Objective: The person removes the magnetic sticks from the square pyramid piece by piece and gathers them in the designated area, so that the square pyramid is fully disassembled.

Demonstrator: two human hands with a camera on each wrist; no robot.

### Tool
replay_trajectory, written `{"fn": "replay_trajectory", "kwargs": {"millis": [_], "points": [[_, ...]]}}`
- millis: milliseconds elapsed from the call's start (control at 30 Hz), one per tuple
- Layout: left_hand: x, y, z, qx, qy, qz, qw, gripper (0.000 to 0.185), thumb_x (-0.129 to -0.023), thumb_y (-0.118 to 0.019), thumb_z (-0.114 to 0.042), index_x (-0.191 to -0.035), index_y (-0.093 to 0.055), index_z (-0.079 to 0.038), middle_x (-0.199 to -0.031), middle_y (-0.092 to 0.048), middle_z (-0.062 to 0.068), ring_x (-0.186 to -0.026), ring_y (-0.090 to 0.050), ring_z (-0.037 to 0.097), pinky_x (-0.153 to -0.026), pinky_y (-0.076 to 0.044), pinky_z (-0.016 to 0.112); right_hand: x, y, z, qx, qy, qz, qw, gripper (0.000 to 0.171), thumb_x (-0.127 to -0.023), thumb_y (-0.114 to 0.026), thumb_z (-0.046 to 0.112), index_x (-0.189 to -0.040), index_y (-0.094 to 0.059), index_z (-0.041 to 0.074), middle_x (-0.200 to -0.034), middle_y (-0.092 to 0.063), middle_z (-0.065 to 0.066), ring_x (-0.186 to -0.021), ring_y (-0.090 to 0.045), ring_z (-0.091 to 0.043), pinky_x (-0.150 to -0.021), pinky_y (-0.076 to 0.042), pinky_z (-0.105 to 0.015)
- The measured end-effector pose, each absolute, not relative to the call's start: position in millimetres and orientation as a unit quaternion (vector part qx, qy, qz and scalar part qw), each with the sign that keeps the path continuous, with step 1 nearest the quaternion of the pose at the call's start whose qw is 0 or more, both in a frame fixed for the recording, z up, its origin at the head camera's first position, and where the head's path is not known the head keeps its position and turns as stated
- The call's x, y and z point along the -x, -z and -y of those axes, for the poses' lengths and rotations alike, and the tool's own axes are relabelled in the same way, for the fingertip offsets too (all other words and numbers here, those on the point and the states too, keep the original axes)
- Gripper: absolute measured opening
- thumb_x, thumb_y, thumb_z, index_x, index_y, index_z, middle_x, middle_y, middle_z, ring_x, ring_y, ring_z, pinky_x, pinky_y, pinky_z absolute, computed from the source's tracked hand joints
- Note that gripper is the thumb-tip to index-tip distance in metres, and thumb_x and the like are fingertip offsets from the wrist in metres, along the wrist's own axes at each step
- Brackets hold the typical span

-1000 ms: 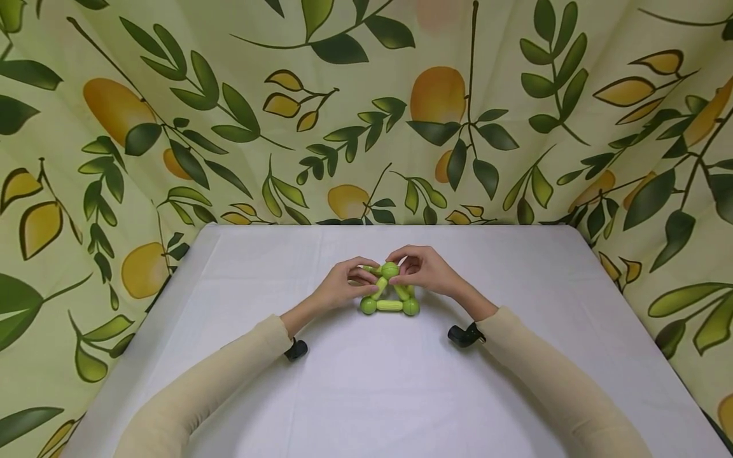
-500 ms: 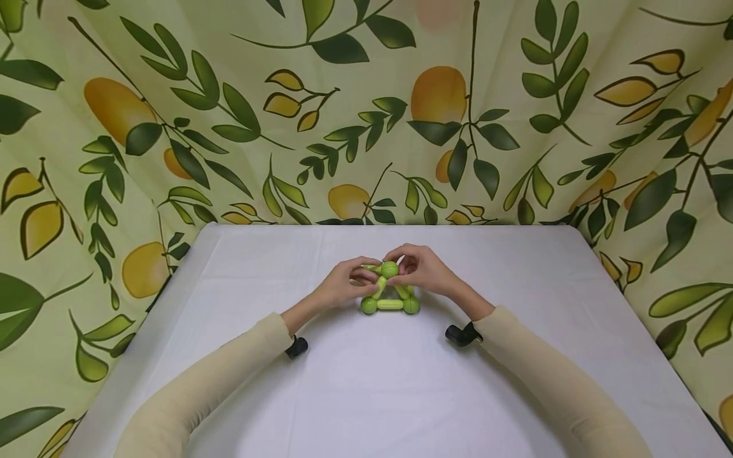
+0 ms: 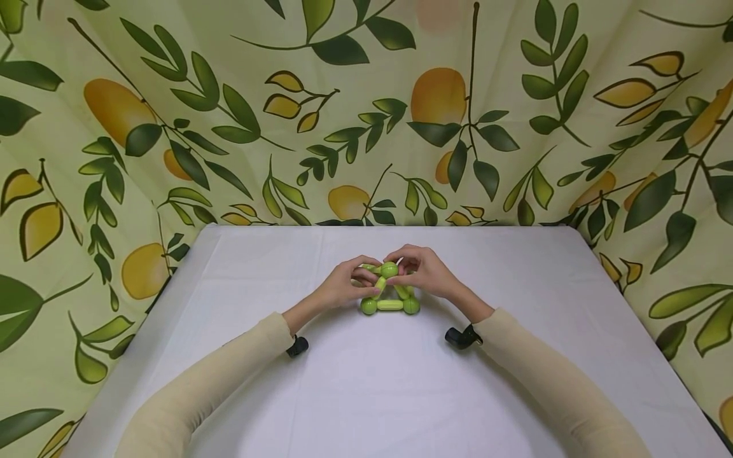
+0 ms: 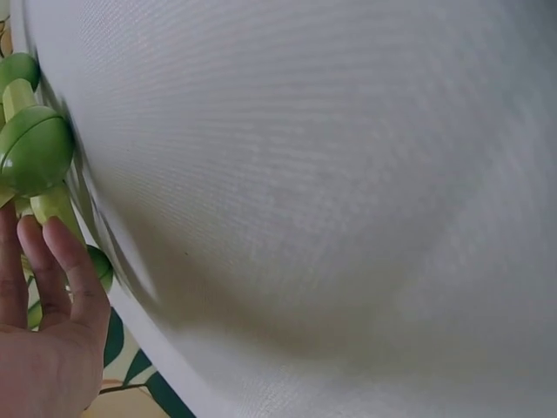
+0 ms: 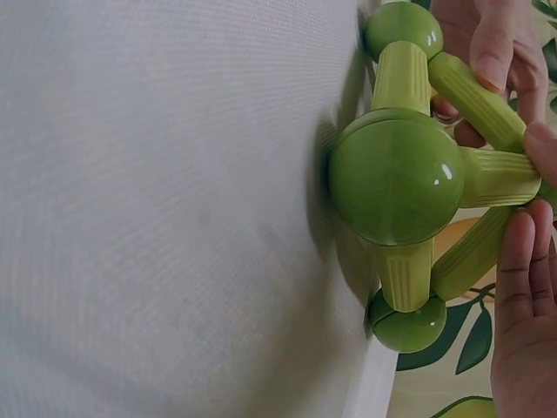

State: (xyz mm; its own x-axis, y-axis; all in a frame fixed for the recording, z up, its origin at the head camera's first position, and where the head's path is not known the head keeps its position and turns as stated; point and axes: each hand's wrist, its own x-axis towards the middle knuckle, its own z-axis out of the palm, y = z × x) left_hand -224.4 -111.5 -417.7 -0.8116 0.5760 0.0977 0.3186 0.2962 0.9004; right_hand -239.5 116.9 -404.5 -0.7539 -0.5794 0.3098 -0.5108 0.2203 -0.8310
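A pyramid-like frame of green balls and ribbed yellow-green rods stands on the white table, its top ball [image 3: 389, 270] between the two hands. A front rod [image 3: 390, 305] joins the two lower front balls; the lower left ball [image 3: 369, 306] shows plainly. My left hand [image 3: 342, 284] holds the slanting left rod [image 5: 474, 100], thumb laid along it. My right hand [image 3: 428, 273] grips the frame at its top, with thumb and fingertips around the upper end of a ribbed rod [image 5: 500, 177]. The left wrist view catches only part of the frame and several left fingers [image 4: 74, 270].
A white cloth covers the table [image 3: 366, 394]. Behind and beside it hangs a curtain [image 3: 366, 146] printed with leaves and orange fruit. Black wrist cameras, one at the left cuff [image 3: 298, 346] and one at the right cuff [image 3: 460, 338], sit just above the cloth.
My right hand and its wrist camera have shifted very slightly left. The left hand and the frame stay almost exactly where they were.
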Motion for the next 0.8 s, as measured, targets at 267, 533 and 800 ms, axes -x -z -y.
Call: {"fn": "replay_trajectory", "kwargs": {"millis": [267,533,800], "points": [[235,437,113,-0.277,-0.518,-0.803,0.105,0.049,-0.081,-0.074,-0.008,-0.124,-0.051,-0.008,-0.093,-0.068,0.006,-0.086,-0.063,0.023,-0.078,-0.050,0.038,239,406,-118,0.353,0.527,-0.772,0.028,0.035,-0.075,-0.078,0.004,-0.107,-0.065,-0.002,-0.090,-0.058,-0.016,-0.074,-0.055,-0.029,-0.062,-0.048,-0.031],[235,435,113,-0.275,-0.506,-0.810,0.111,0.048,-0.081,-0.073,-0.007,-0.124,-0.051,-0.010,-0.092,-0.068,0.002,-0.082,-0.064,0.019,-0.078,-0.050,0.034,238,407,-118,0.341,0.529,-0.776,0.033,0.035,-0.076,-0.077,0.005,-0.108,-0.065,-0.001,-0.093,-0.060,-0.014,-0.076,-0.056,-0.028,-0.063,-0.049,-0.030],[237,436,113,-0.287,-0.521,-0.796,0.117,0.050,-0.081,-0.071,0.002,-0.125,-0.049,0.000,-0.095,-0.067,0.016,-0.084,-0.063,0.032,-0.080,-0.048,0.046,238,406,-118,0.341,0.531,-0.775,0.039,0.035,-0.077,-0.076,0.004,-0.109,-0.064,-0.002,-0.096,-0.061,-0.014,-0.077,-0.056,-0.029,-0.064,-0.049,-0.031]]}}
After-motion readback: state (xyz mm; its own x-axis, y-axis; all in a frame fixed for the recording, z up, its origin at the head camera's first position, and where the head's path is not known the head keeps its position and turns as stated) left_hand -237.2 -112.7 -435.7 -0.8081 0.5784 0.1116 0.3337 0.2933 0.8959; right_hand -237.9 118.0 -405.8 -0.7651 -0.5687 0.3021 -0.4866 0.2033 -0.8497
